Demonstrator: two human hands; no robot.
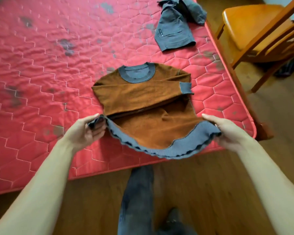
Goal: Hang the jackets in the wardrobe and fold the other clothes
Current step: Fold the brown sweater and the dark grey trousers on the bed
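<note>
mattress (41,65): red, quilted in hexagons, dark stains. Near edge runs just under both sets of fingers; rounded corner just right of the right-hand fingers. Wide bare stretch left of & beyond the left fingers.
floor (210,192): wood, open below the hands & along the mattress's right side.
chair (253,26): orange wood, far right, well beyond the right fingers; narrow gap to the mattress edge. dark cloth (290,67) lies under it.
sweater (143,94): brown w/ grey collar, cuffs, hem. Flat on mattress near its corner, sleeves folded across chest; hem sags btwn the two hands, over the edge.
leg (136,192): jeans, below the hem.
grey shorts (175,29): rumpled, far past the fingertips, at the mattress's right edge. Small tag (161,33) by the pocket; writing too small to read.
left hand (87,133): fingers curled round the hem's left corner.
right hand (227,131): thumb on top, pinching the hem's right corner.
</note>
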